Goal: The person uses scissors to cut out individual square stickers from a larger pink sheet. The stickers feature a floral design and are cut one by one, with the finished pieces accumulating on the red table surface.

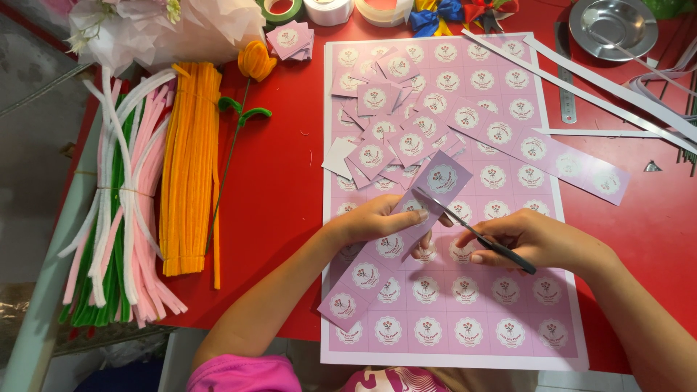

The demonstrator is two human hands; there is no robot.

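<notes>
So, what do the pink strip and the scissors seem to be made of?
Pink strip: likely thin printed paper or sticker sheet, since it bends in the left hand. Scissors: grey blades that look like metal, with a dark, probably plastic handle in the right hand.

Tape rolls (pixel 328 9) cut by top edge

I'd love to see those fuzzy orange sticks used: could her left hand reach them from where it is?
Probably yes. The left hand now holds a paper strip, so it would have to let go first, but only bare red table lies between it and the orange sticks.
</notes>
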